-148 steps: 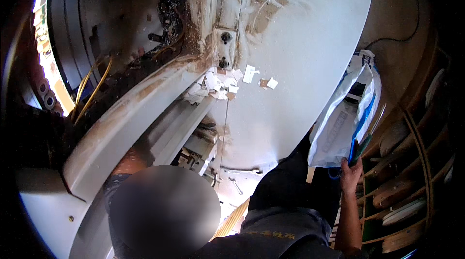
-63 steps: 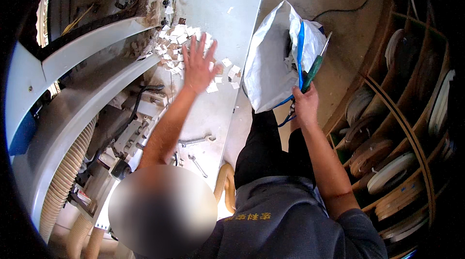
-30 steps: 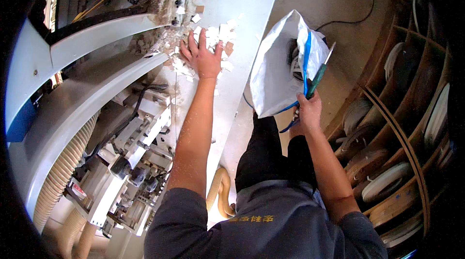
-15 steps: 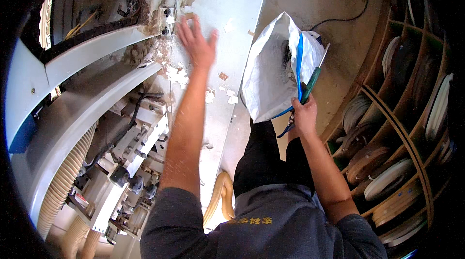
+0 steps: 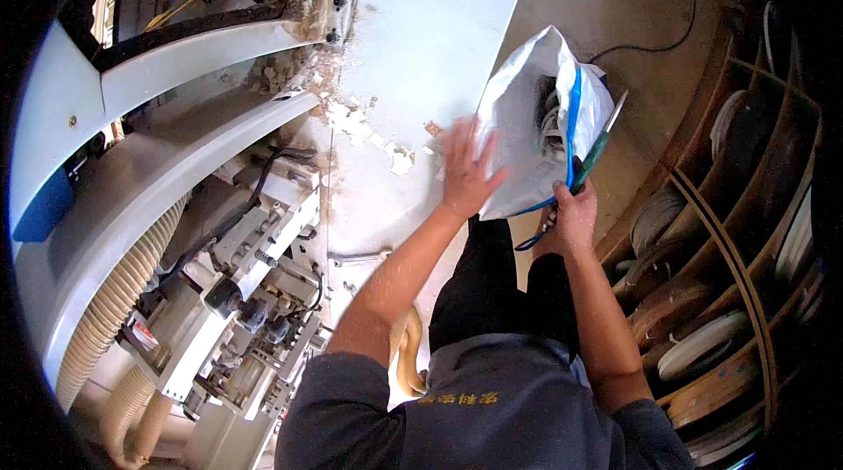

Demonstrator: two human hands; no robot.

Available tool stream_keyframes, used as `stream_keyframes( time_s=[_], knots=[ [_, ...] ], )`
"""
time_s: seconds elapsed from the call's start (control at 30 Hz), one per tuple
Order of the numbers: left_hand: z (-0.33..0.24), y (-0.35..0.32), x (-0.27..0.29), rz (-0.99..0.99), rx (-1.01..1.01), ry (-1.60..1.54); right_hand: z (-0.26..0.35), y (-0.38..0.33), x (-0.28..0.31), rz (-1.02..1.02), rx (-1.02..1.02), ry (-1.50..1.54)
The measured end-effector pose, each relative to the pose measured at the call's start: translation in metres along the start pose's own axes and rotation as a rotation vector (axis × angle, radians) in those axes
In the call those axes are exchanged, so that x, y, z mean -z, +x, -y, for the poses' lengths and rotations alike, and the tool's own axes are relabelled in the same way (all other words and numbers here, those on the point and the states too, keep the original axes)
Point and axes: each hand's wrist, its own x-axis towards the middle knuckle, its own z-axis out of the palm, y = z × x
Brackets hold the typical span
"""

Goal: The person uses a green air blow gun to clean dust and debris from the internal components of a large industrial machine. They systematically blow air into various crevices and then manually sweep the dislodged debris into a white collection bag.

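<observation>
The left hand (image 5: 470, 173) is spreading its fingers wide beside the open white plastic bag (image 5: 520, 158) with a blue edge; motion blur is making it hard to tell whether they are touching. The right hand (image 5: 576, 213) is gripping the bag's blue edge together with a slim, green-handled tool (image 5: 594, 154) with a pale blade. The bag is hanging before the black-trousered legs (image 5: 479, 294). Small, flat white scraps (image 5: 356, 125) are lying leftward on the pale, dusty panel (image 5: 421, 39).
</observation>
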Motion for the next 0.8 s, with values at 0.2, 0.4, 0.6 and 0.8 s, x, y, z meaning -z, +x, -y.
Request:
stream_keyframes(
  time_s=[0.2, 0.4, 0.6, 0.8],
  knots=[
    [0.081, -0.025, 0.013, -0.278, 0.553, 0.218, 0.004, -0.007, 0.002, 0.03, -0.032, -0.026],
    [0.156, 0.023, 0.057, -0.487, 0.577, 0.255, 0.002, -0.004, 0.008, 0.047, 0.015, -0.119],
    [0.152, 0.031, 0.044, -0.468, 0.378, 0.245, -0.007, -0.004, 0.009, 0.058, 0.078, -0.043],
    [-0.01, 0.031, -0.024, -0.366, 0.195, -0.206, 0.001, -0.006, -0.003, 0.061, 0.032, -0.012]
  ],
)
